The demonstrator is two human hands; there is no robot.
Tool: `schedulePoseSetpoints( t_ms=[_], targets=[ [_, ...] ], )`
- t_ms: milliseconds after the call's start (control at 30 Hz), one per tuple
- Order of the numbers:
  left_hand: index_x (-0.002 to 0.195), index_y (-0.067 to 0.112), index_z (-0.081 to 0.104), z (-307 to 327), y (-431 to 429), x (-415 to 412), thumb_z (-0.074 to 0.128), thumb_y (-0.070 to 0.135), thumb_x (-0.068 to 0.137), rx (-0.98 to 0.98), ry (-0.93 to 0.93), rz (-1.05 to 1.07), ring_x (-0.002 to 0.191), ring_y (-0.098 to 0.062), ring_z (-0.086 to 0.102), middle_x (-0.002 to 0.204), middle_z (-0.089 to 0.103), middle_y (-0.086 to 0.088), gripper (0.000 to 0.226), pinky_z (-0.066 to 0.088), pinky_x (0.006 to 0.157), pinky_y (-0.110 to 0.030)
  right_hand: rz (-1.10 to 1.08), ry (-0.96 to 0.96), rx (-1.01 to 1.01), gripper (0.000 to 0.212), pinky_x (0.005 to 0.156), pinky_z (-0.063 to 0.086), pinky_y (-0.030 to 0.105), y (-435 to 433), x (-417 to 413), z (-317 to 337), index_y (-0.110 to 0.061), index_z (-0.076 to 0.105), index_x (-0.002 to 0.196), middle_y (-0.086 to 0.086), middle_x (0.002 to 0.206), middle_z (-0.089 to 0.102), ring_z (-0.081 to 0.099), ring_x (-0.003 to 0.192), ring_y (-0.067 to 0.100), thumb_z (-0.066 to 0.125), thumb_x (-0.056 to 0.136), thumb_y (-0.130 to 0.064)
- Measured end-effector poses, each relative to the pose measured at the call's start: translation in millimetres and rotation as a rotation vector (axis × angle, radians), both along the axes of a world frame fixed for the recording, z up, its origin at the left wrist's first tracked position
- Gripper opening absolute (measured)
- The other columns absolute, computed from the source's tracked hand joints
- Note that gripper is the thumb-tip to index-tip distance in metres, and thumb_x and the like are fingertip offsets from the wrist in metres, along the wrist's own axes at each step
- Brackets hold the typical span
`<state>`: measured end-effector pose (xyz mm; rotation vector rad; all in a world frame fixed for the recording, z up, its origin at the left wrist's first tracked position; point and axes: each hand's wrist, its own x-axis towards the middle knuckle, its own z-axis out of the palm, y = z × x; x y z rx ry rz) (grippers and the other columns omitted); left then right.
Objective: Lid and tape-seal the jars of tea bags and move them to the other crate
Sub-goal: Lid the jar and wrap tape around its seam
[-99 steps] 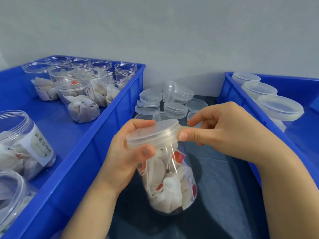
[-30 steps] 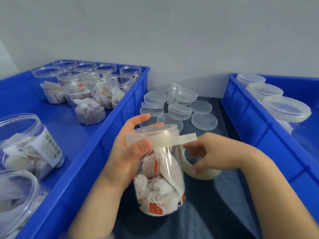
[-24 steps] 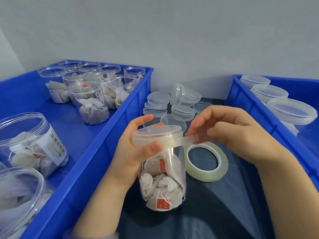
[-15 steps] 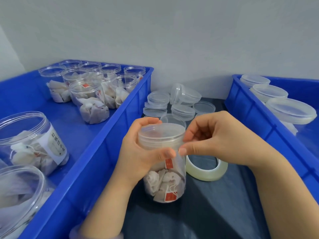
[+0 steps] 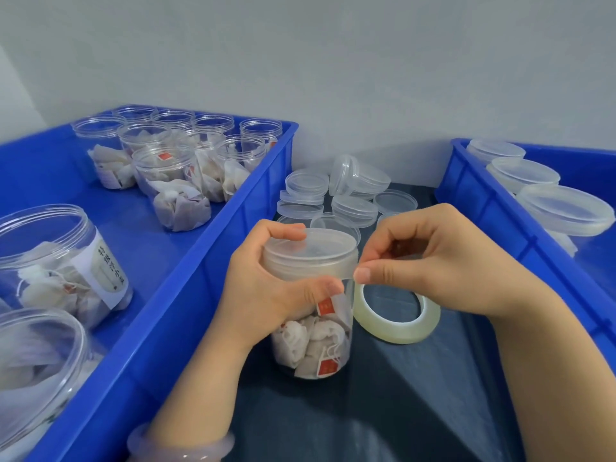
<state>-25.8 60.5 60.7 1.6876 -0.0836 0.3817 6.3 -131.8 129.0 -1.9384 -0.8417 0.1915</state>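
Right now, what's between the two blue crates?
Head view: loose lids at the back, the lidded jar in the left hand, the right hand pinching tape onto it, and the tape roll.

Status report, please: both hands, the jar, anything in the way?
Left hand grips lidded jar. Right hand pinches tape strip at lid rim. Tape roll lies flat beside jar, before right crate.

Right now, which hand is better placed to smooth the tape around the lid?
Right: the right hand pinches the tape at the lid edge, while the left hand grips the jar, steadying it.
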Motion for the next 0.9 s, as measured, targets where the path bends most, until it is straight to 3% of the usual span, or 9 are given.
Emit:
schedulePoseSetpoints(
  t_ms=[133,200,333,500,567,633,700,800,900],
  targets=[
    [0.091,0.028,0.061,-2.4,2.7,0.9,0.085,0.048,0.036,-0.067,-0.031,-0.006,0.109,-0.015,0.063,0.113,0.069,0.009,0.064,0.052,0.092,-0.047,-0.029,0.014,0.009,0.021,0.063,0.050,0.025,5.5,4.2,-7.6,-0.017,0.071,0.067,0.003,0.068,0.069,0.059,0.062,0.008,0.073,0.062,-0.037],
    [0.090,0.030,0.060,-4.1,4.2,1.8,0.089,0.056,0.030,-0.113,-0.056,-0.007,0.110,-0.020,0.063,0.114,0.068,0.003,0.071,0.051,0.092,-0.050,-0.033,0.045,-0.010,0.017,0.062,0.049,0.021,8.3,6.2,-10.4,-0.017,0.071,0.067,0.001,0.067,0.069,0.058,0.062,0.006,0.075,0.064,-0.033],
    [0.084,0.040,0.061,-6.6,5.2,3.6,0.089,0.061,0.032,-0.156,-0.081,-0.058,0.108,-0.021,0.065,0.115,0.068,0.000,0.063,0.054,0.086,-0.043,-0.061,0.076,-0.050,0.013,0.057,0.044,0.017,8.0,7.1,-12.7,-0.016,0.071,0.066,0.000,0.063,0.067,0.053,0.056,0.004,0.080,0.069,-0.026],
    [0.099,0.028,0.058,-9.1,1.6,5.0,0.090,0.055,0.037,-0.216,-0.074,-0.149,0.105,-0.024,0.067,0.116,0.068,-0.002,0.075,0.057,0.075,-0.031,-0.152,0.055,-0.084,0.041,0.046,0.036,0.014,3.4,9.3,-12.1,-0.021,0.065,0.057,-0.009,0.048,0.054,0.041,0.045,0.001,0.077,0.045,-0.059],
    [0.104,0.025,0.056,-10.4,-1.4,5.7,0.091,0.055,0.036,-0.233,-0.061,-0.143,0.105,-0.024,0.066,0.117,0.068,-0.002,0.082,0.057,0.076,-0.031,-0.153,0.059,-0.085,0.045,0.048,0.035,0.014,3.0,12.7,-14.7,-0.021,0.064,0.057,-0.010,0.048,0.052,0.040,0.046,0.001,0.074,0.042,-0.061],
    [0.108,0.025,0.056,-11.9,-3.1,6.6,0.091,0.055,0.035,-0.265,-0.052,-0.125,0.106,-0.023,0.066,0.117,0.068,-0.002,0.086,0.056,0.078,-0.031,-0.125,0.086,-0.061,0.047,0.055,0.040,0.021,2.3,15.5,-18.4,-0.015,0.065,0.060,0.002,0.055,0.059,0.045,0.053,0.005,0.074,0.044,-0.059],
    [0.112,0.026,0.056,-12.8,-3.0,7.7,0.091,0.056,0.035,-0.291,-0.040,-0.135,0.108,-0.021,0.065,0.119,0.066,-0.003,0.090,0.056,0.078,-0.029,-0.056,0.153,-0.004,0.040,0.064,0.046,0.027,-1.6,17.2,-21.6,-0.013,0.067,0.063,0.009,0.063,0.064,0.052,0.061,0.010,0.074,0.053,-0.051],
    [0.115,0.029,0.055,-13.8,-1.7,9.9,0.091,0.057,0.030,-0.352,-0.010,-0.132,0.097,-0.015,0.067,0.113,0.063,-0.005,0.096,0.054,0.071,-0.023,0.064,0.209,0.055,0.014,0.066,0.052,0.022,-7.4,18.0,-23.8,-0.025,0.071,0.067,-0.002,0.068,0.066,0.059,0.066,0.008,0.070,0.071,-0.038],
    [0.114,0.029,0.055,-15.4,-4.0,12.6,0.091,0.058,0.027,-0.397,-0.009,-0.092,0.089,-0.013,0.069,0.103,0.066,-0.003,0.099,0.054,0.067,-0.022,0.066,0.222,0.065,0.010,0.068,0.052,0.020,-7.9,19.9,-24.8,-0.029,0.073,0.069,-0.006,0.073,0.069,0.062,0.071,0.005,0.067,0.074,-0.036]
  ],
)
